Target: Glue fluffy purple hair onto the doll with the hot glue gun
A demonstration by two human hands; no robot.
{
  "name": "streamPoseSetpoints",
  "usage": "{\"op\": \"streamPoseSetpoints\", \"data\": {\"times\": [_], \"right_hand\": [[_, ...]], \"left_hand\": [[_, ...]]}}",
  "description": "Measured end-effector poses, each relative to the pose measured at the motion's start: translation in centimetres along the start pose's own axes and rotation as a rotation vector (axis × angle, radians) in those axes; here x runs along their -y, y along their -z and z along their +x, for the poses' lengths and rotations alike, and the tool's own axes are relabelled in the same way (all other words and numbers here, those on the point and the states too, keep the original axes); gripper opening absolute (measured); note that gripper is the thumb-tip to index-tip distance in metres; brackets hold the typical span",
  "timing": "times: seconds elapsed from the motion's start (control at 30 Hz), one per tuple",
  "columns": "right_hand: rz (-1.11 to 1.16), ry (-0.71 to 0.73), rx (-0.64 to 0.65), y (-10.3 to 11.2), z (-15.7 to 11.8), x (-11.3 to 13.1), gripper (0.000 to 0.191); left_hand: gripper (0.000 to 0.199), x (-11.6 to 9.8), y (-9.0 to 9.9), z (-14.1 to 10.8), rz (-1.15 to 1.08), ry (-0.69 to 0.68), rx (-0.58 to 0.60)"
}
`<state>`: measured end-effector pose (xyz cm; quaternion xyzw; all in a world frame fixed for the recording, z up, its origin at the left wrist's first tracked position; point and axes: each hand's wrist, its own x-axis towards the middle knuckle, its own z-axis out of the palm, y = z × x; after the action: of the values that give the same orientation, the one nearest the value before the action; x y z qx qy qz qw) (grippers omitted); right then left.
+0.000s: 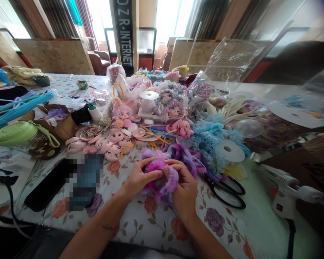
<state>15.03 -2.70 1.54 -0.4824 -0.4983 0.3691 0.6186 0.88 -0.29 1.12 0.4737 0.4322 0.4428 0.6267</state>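
Both hands are together over the floral cloth at the near middle of the table. My left hand [143,175] is closed on a fuzzy pink and purple piece [169,182], thumb laid along it. From the other side my right hand [185,187] pinches the same fluffy piece, its fingers curled over the top. The piece is bent into a loop; whether it is yarn or chenille stem I cannot tell. More purple fluffy strands [184,154] lie just behind the hands. Black-handled scissors [228,193] rest to the right of my right hand, their blades hidden.
Pink doll faces [112,151] lie left of centre, with finished fluffy doll heads [175,106] behind. Blue ruffled trim [213,140] and a white spool [229,150] sit to the right. A glue gun [283,190] stands at the right edge. A black phone-like object [50,185] lies left.
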Motion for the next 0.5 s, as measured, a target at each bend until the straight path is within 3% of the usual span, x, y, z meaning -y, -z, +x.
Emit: {"op": "streamPoseSetpoints", "data": {"times": [0.23,0.43,0.5], "right_hand": [[0.007,-0.022,-0.012,0.15,0.0,-0.08,0.01],[0.0,-0.057,-0.024,0.25,0.16,0.04,0.013],[0.002,-0.064,-0.026,0.27,0.18,-0.03,0.015]], "left_hand": [[0.05,-0.04,0.04,0.1,0.031,-0.031,0.025],[0.06,-0.41,0.06,-0.09,-0.207,0.031,0.111],[0.059,-0.62,0.17,-0.12,-0.124,0.026,0.118]]}}
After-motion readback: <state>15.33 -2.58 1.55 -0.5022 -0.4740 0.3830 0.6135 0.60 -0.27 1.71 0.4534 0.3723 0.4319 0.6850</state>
